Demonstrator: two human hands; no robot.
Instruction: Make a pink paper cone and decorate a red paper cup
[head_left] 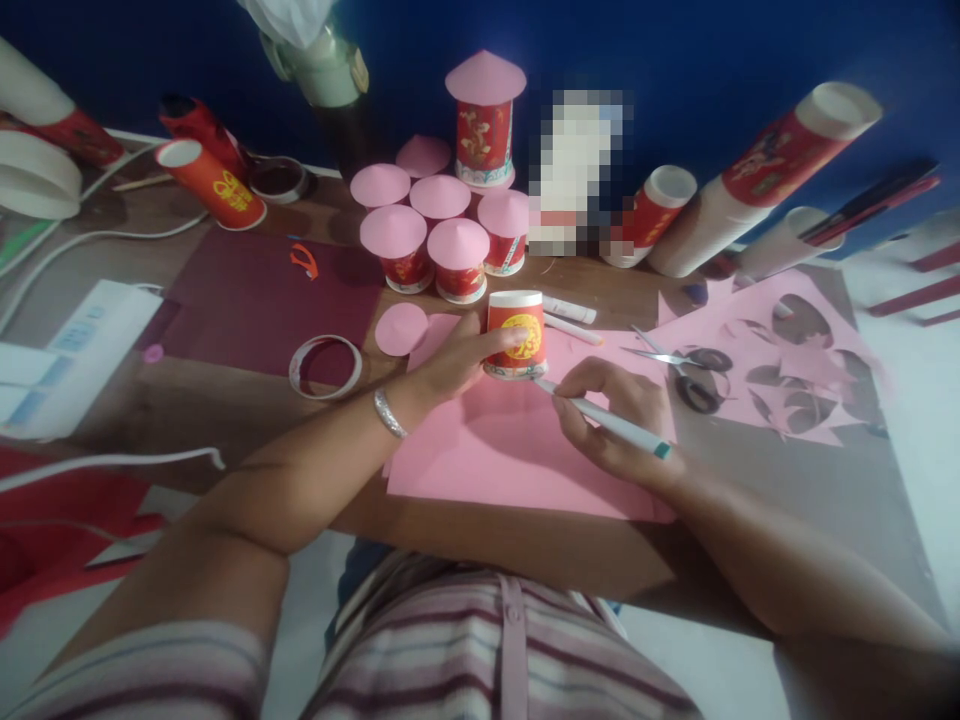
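My left hand [457, 360] grips a red paper cup [516, 335] with a gold emblem, standing upside down on a pink paper sheet [510, 450]. My right hand [611, 415] is closed round a white pen [607, 418] whose tip touches the paper at the cup's base. A silver bracelet [390, 412] sits on my left wrist.
Several red cups topped with pink paper cones [442, 235] stand behind. A pink paper circle [401, 328], a tape ring [325, 366], a dark red sheet [262, 300], scissors [679, 365], pink paper offcuts [780, 360], glue sticks [568, 312] and stacks of cups [765, 170] lie around.
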